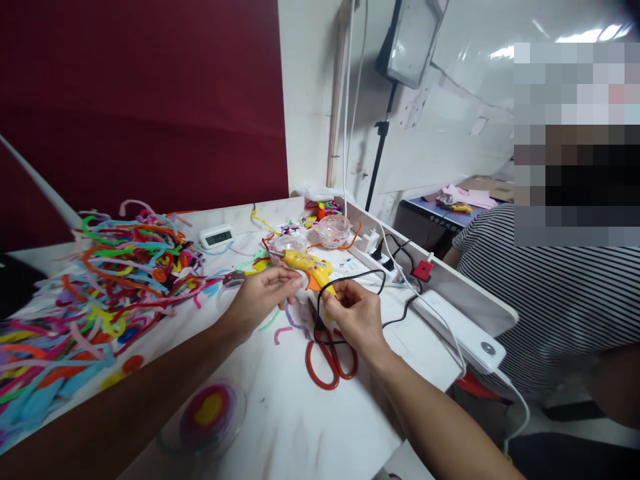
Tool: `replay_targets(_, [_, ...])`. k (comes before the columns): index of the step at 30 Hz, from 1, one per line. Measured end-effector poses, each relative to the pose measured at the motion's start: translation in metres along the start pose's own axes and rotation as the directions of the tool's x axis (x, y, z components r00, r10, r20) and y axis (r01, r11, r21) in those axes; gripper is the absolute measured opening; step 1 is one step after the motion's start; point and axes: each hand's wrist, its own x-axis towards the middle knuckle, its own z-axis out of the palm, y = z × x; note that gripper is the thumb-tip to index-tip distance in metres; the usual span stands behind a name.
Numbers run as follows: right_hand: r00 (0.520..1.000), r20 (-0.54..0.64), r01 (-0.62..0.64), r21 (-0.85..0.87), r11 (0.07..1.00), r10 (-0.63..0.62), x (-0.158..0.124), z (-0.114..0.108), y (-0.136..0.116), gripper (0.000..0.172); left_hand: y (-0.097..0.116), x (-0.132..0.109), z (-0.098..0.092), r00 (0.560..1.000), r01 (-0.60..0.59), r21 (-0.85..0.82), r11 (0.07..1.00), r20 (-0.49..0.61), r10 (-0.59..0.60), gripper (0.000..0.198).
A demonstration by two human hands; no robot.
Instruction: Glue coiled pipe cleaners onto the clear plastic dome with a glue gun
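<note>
In my right hand (356,313) is the lower handle of a yellow hot glue gun (303,262) with an orange trigger (313,283); its nozzle points left. The gun's black cord (350,275) loops around that hand. Close beside the trigger, my left hand (270,293) is closed, thumb against fingers, at a small pale piece (302,279) that I cannot identify. Red-handled scissors (323,367) lie on the white table (280,413) below my right hand. A clear round container (213,417) with a red and yellow disc in it sits near my left forearm.
Colourful pipe cleaners (135,267) are heaped on the left. Behind the gun stand a white digital timer (217,237) and a clear bowl (334,230). A power strip (385,263) and a long white case (457,330) line the right edge. A person in a striped shirt (560,293) sits at right.
</note>
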Motion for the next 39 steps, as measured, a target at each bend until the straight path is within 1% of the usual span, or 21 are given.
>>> replay_targets(4, [1.000,-0.006,0.008,-0.044,0.999,-0.009,0.000,0.001,0.003,0.017,-0.002,0.003,0.008,0.997,-0.030,-0.018,0.999,-0.070,0.029,0.026])
replay_targets(8, [1.000,0.005,0.012,-0.063,0.998,-0.011,0.000,0.002,0.002,0.016,-0.007,0.007,0.008,0.989,-0.042,-0.027,0.999,-0.140,0.038,0.020])
replay_targets(13, [1.000,0.015,0.017,-0.078,0.997,-0.016,-0.001,0.002,0.003,0.016,-0.009,0.007,0.007,0.983,-0.043,-0.034,0.998,-0.178,0.036,0.014])
replay_targets(20, [0.998,0.039,0.062,-0.117,0.991,-0.058,-0.002,0.001,0.003,0.015,-0.011,0.010,0.014,0.970,-0.027,-0.080,0.996,-0.245,0.006,0.014])
replay_targets(23, [0.998,0.042,0.055,-0.105,0.993,-0.051,-0.003,0.002,0.002,0.015,-0.013,0.011,0.017,0.960,-0.039,-0.102,0.994,-0.281,0.009,0.012])
replay_targets(26, [0.999,0.031,0.018,-0.052,0.998,-0.017,-0.002,0.002,0.001,0.014,-0.015,0.014,0.021,0.946,-0.071,-0.105,0.992,-0.321,0.034,0.012])
replay_targets(32, [0.999,-0.003,-0.034,0.024,0.999,0.035,0.002,0.001,0.002,0.016,-0.016,0.022,0.028,0.923,-0.121,-0.046,0.992,-0.372,0.096,0.011])
replay_targets(35, [0.998,-0.012,-0.058,0.050,0.997,0.058,0.003,0.000,0.003,0.017,-0.019,0.028,0.024,0.909,-0.137,0.008,0.991,-0.397,0.128,0.007])
replay_targets(37, [0.997,-0.010,-0.070,0.069,0.995,0.071,0.003,-0.001,0.002,0.018,-0.023,0.033,0.018,0.895,-0.144,0.042,0.989,-0.420,0.148,0.005])
replay_targets(39, [0.997,-0.017,-0.076,0.082,0.994,0.078,0.004,-0.002,0.002,0.019,-0.029,0.037,0.011,0.894,-0.144,0.066,0.987,-0.418,0.158,0.007])
